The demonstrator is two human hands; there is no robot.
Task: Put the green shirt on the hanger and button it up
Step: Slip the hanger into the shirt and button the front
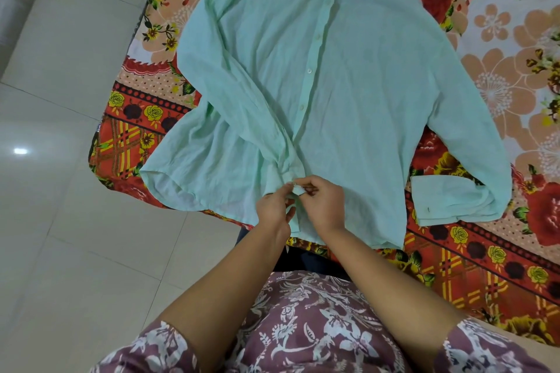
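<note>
The pale green shirt lies flat and face up on a flowered bedspread, collar at the far end and hem towards me. Several white buttons run down its front placket, which looks closed from the collar down. My left hand and my right hand meet at the placket near the hem, both pinching the fabric around a small white button. The left sleeve crosses the shirt's front down to my hands. The right sleeve's cuff lies at the right. No hanger can be seen; the collar end is cut off by the frame.
The bed's corner points towards me, with a red, yellow and black patterned border. White floor tiles fill the left side. My patterned purple clothing shows at the bottom.
</note>
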